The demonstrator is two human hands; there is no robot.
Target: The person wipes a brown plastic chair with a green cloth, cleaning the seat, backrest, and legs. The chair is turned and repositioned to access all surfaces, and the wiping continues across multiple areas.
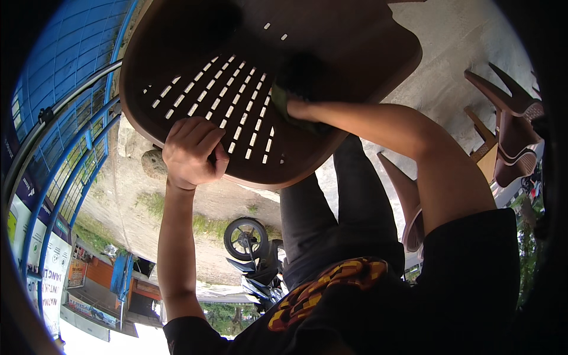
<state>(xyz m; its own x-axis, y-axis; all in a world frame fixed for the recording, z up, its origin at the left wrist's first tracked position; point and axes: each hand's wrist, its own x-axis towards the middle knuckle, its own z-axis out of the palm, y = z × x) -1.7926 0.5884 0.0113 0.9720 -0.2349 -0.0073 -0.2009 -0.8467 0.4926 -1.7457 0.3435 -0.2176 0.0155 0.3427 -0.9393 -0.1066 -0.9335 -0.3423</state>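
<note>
A brown plastic chair (pixel 377 66) with rows of slots fills the top of the view, close before me. My left hand (pixel 193 151) is curled over the chair's near rim, thumb to the right. At the right of the slots, my right hand (pixel 301 110) is against the chair with a dark green cloth (pixel 279 100); deep shadow and the cloth hide most of its fingers.
More brown plastic chairs (pixel 514 128) stand at the right, one (pixel 406 191) close behind my right arm. A blue metal fence (pixel 84 155) runs along the left. A stone (pixel 153 163) lies on the ground near it. A parked motorcycle (pixel 255 262) is beyond my legs.
</note>
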